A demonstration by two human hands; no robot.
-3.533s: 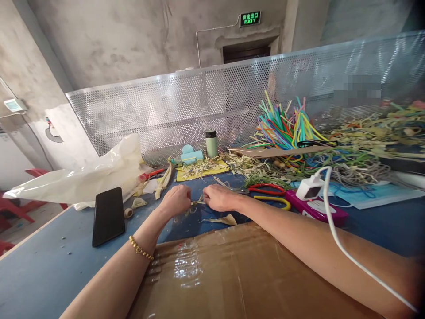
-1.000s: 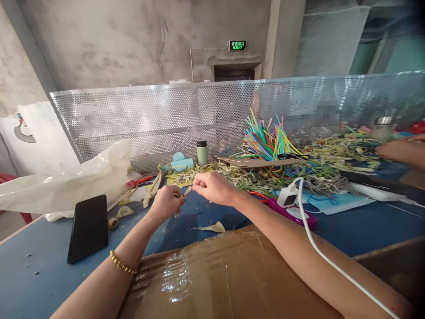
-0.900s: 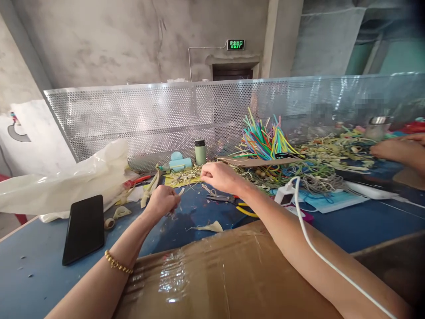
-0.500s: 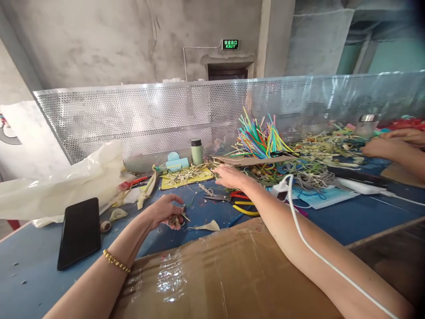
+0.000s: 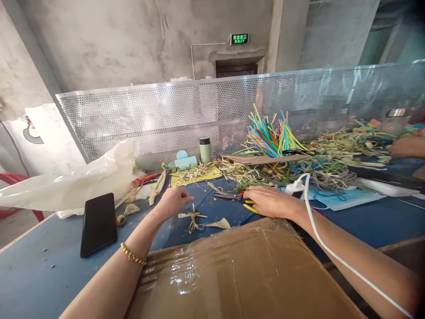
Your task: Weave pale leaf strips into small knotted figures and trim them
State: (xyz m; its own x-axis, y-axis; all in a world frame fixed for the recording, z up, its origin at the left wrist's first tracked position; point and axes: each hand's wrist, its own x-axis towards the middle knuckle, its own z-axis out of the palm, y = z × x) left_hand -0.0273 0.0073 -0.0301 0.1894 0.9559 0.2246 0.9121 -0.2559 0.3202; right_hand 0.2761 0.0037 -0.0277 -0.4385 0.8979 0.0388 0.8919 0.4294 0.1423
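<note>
My left hand (image 5: 174,201) hovers above the blue table, its fingers curled in and their tips largely hidden. Just right of and below it lies a small knotted bundle of dry straw strips (image 5: 192,217), with a thin dark thread running up from it. My right hand (image 5: 268,199) is closed over the red handles of the scissors (image 5: 229,196), blades pointing left; its exact grip is partly hidden. Yellow tool handles (image 5: 251,208) stick out below those fingers. A pale husk piece (image 5: 221,223) rests beside the bundle.
A taped cardboard box (image 5: 212,270) fills the near side. To the left are a black phone (image 5: 98,225) and a plastic bag (image 5: 83,177). Behind stand a green bottle (image 5: 205,151) and colourful pipe cleaners (image 5: 272,137). A white cable (image 5: 318,235) crosses my right arm; another person's hand (image 5: 408,145) is at right.
My left hand has let go of the straw bundle, which now lies on the table. My right hand has moved from the straw pile down and right onto the scissors. The view has turned slightly left.
</note>
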